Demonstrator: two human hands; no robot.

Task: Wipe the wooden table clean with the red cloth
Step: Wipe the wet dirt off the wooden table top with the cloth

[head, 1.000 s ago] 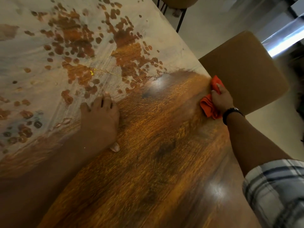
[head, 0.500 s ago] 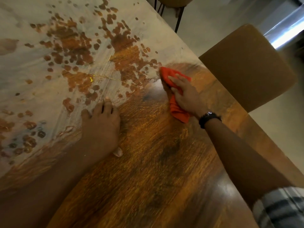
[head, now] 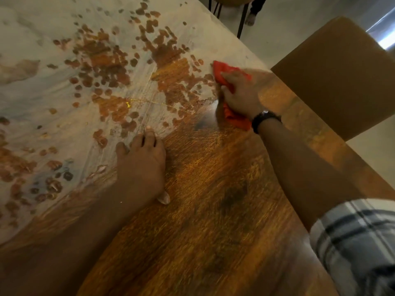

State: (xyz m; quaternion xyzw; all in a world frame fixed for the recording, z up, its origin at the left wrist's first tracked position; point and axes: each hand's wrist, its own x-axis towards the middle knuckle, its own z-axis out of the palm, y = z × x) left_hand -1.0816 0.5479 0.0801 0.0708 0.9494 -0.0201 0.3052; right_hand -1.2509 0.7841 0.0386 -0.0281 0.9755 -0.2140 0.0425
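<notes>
Red cloth (head: 235, 120) is gripped under the right hand (head: 241, 96) on the wooden table (head: 213, 214), far right. The left hand (head: 141, 165) is laid flat, fingers straight.

We count one wooden table (head: 213, 210), one red cloth (head: 221, 69) and two hands, a left hand (head: 141, 165) and a right hand (head: 239, 92). We see one black wristband (head: 265, 120), one plaid sleeve (head: 352, 242) and two chairs, a near chair (head: 333, 77) and a far chair (head: 230, 0).

A black watch (head: 265, 120) is worn on the R wrist; a plaid sleeve (head: 359, 242), white/grey w/ dark stripes, is seen on the R arm.
</notes>
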